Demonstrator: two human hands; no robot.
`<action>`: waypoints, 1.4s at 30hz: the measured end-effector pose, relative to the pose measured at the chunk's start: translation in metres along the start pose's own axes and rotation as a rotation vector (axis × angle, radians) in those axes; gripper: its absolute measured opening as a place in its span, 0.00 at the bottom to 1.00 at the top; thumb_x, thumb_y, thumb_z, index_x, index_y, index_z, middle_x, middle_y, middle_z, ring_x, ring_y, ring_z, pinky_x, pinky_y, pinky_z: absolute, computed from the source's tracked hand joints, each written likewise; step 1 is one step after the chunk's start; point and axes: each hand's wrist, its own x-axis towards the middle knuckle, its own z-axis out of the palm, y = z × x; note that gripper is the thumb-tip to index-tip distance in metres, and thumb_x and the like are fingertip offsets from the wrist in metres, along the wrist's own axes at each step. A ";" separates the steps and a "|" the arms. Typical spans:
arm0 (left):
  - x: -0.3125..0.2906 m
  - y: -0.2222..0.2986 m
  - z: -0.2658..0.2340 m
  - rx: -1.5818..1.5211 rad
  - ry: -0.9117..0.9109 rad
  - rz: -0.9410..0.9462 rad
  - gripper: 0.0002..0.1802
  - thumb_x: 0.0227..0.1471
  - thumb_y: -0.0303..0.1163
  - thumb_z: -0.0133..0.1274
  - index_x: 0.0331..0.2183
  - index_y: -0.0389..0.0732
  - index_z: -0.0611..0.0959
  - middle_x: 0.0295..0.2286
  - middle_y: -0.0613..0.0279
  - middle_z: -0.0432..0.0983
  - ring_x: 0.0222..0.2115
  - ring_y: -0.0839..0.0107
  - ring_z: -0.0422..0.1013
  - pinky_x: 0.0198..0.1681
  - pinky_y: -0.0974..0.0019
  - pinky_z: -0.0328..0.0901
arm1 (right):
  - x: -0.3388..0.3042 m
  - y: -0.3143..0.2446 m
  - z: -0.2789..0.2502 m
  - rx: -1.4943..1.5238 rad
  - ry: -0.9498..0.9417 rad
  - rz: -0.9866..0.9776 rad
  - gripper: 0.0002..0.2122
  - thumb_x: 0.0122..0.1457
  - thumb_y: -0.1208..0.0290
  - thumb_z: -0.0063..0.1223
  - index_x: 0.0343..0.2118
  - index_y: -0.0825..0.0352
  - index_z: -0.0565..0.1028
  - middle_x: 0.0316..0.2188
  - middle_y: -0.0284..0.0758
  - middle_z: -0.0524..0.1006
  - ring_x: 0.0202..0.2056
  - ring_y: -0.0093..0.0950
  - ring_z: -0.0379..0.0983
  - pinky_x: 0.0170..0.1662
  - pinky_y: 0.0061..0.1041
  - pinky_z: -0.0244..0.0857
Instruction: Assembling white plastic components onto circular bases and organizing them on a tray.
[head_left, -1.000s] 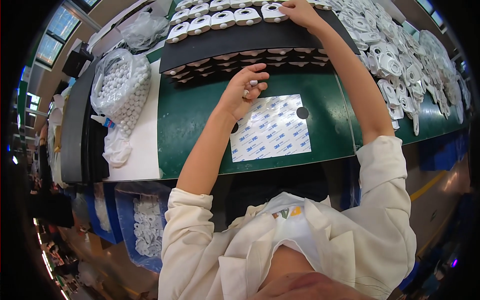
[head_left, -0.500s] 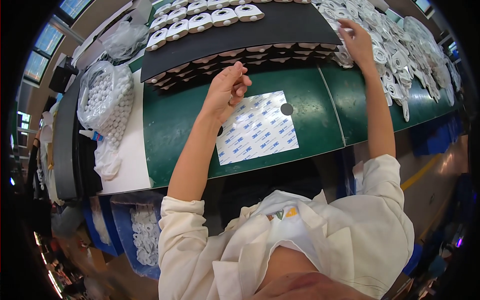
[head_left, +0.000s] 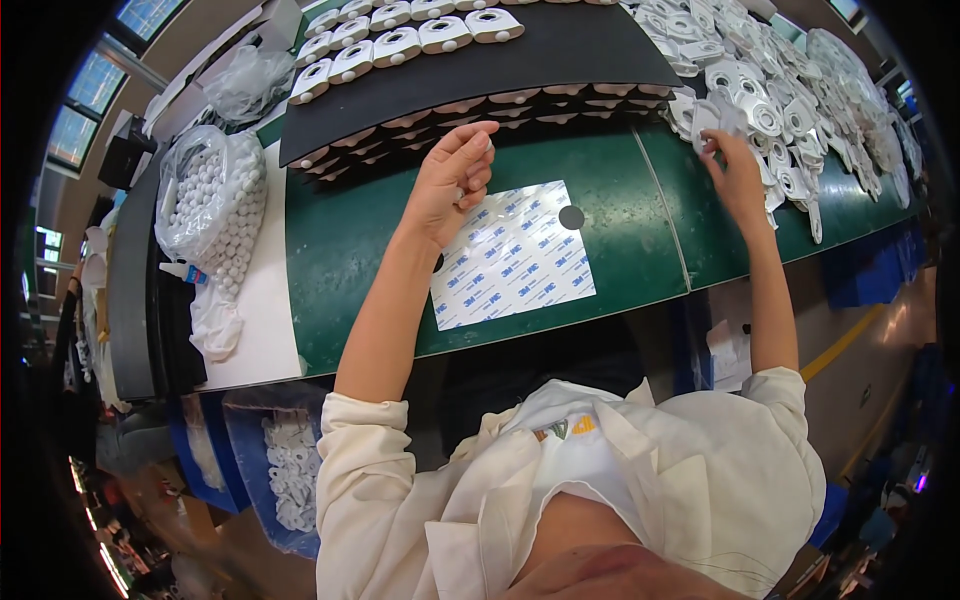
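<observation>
White part (head_left: 714,117) pinched in right hand (head_left: 737,180), just at its far side; left hand (head_left: 452,187) half-curled, contents unclear.

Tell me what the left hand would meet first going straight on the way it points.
Probably the stack of black boards, at its near edge, just beyond the left hand; depth is unclear, so it might pass over instead.

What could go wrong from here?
The right hand is at the loose heap of white parts; pulling one out might drag others toward the edge of the green table.
The left hand appears close to the stacked black boards; a bump might shift the rows of parts on top.
</observation>
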 end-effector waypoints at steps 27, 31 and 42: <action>-0.001 0.000 -0.001 -0.039 -0.064 0.021 0.18 0.47 0.29 0.54 0.43 0.39 0.74 0.32 0.64 0.72 0.19 0.86 0.58 0.13 0.85 0.49 | 0.041 -0.096 -0.046 -0.026 -0.597 -0.419 0.17 0.36 0.81 0.59 0.32 0.65 0.67 0.31 0.34 0.69 0.37 0.34 0.67 0.38 0.30 0.62; -0.002 0.000 -0.002 0.037 -0.025 0.015 0.18 0.49 0.30 0.54 0.44 0.38 0.73 0.32 0.65 0.71 0.19 0.85 0.58 0.13 0.84 0.48 | 0.036 -0.114 -0.026 0.264 -0.516 -0.368 0.14 0.42 0.81 0.56 0.35 0.65 0.71 0.26 0.36 0.71 0.28 0.29 0.69 0.33 0.23 0.62; 0.000 0.002 -0.003 -0.071 0.023 0.079 0.14 0.48 0.33 0.55 0.38 0.39 0.77 0.31 0.63 0.74 0.18 0.86 0.59 0.13 0.84 0.49 | 0.015 -0.179 0.056 1.222 -0.509 0.173 0.08 0.56 0.76 0.47 0.38 0.69 0.68 0.31 0.29 0.72 0.31 0.15 0.67 0.35 0.14 0.62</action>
